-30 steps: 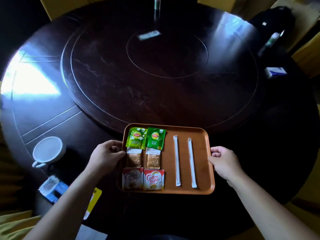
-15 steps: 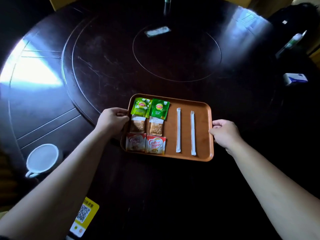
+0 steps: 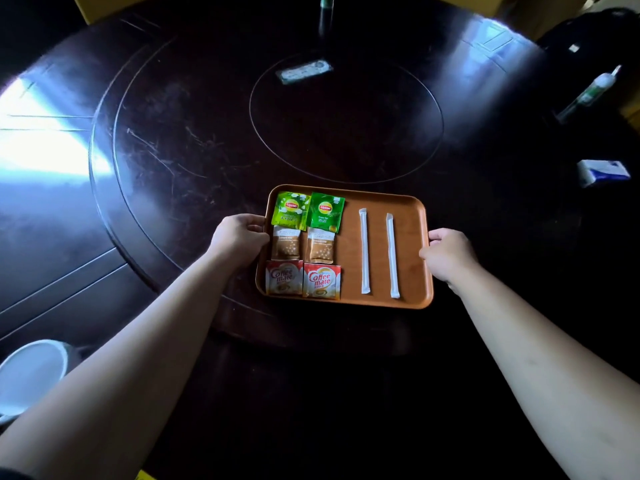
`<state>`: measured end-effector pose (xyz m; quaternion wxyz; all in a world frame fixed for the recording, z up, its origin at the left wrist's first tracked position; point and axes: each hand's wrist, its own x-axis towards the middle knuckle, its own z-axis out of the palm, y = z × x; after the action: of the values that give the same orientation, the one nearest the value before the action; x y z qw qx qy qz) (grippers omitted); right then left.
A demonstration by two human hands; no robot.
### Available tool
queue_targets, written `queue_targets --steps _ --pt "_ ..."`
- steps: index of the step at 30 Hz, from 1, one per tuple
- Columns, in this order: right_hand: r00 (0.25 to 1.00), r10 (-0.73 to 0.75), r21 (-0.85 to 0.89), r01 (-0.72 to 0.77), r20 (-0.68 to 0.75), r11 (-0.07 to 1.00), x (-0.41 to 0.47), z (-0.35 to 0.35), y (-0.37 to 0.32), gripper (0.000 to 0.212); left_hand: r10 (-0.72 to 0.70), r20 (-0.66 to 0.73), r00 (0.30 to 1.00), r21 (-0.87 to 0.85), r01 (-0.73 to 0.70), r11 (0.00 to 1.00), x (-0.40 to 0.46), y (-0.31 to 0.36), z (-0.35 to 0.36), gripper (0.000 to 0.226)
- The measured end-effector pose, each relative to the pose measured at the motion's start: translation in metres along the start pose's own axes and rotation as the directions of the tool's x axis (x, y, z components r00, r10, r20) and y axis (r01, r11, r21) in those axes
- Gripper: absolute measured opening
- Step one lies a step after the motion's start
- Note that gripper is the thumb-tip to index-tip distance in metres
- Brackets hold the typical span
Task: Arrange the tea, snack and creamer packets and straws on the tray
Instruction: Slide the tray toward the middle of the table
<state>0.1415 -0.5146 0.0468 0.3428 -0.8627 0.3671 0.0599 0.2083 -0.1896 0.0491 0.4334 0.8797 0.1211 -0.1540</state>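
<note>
Both forearms extend forward over the dark round table (image 3: 173, 150), converging on the orange tray (image 3: 412, 303), which lies flat on the tabletop. The left hand (image 3: 239, 239) is curled around the tray's left rim, fingers wrapped over the edge beside the snack packets (image 3: 303, 245). The right hand (image 3: 448, 252) is closed on the right rim, knuckles up, thumb toward the tray. On the tray's left half, two green tea packets (image 3: 308, 211) sit at the far end, the two snack packets in the middle row, two creamer packets (image 3: 303, 279) nearest. Two wrapped straws (image 3: 377, 252) lie parallel and apart on the right half. A white cup (image 3: 29, 372) stands at lower left.
</note>
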Motion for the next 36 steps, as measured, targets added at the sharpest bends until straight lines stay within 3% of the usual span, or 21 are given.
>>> queue_targets --steps 25,30,36 --pt "1.0 -0.006 -0.186 0.006 0.004 0.982 -0.001 0.017 -0.001 0.056 0.055 -0.017 0.998 0.11 -0.053 0.993 0.005 -0.021 -0.001 0.03" --pt "0.999 -0.019 -0.152 0.023 0.025 0.988 -0.018 0.014 0.002 0.049 0.008 0.055 0.998 0.007 -0.008 1.0 -0.007 -0.04 -0.01 0.025" --pt "0.99 -0.118 -0.262 0.093 -0.08 0.961 -0.072 0.026 0.004 0.047 -0.001 0.12 0.993 -0.098 0.012 0.995 -0.049 -0.074 -0.029 0.012"
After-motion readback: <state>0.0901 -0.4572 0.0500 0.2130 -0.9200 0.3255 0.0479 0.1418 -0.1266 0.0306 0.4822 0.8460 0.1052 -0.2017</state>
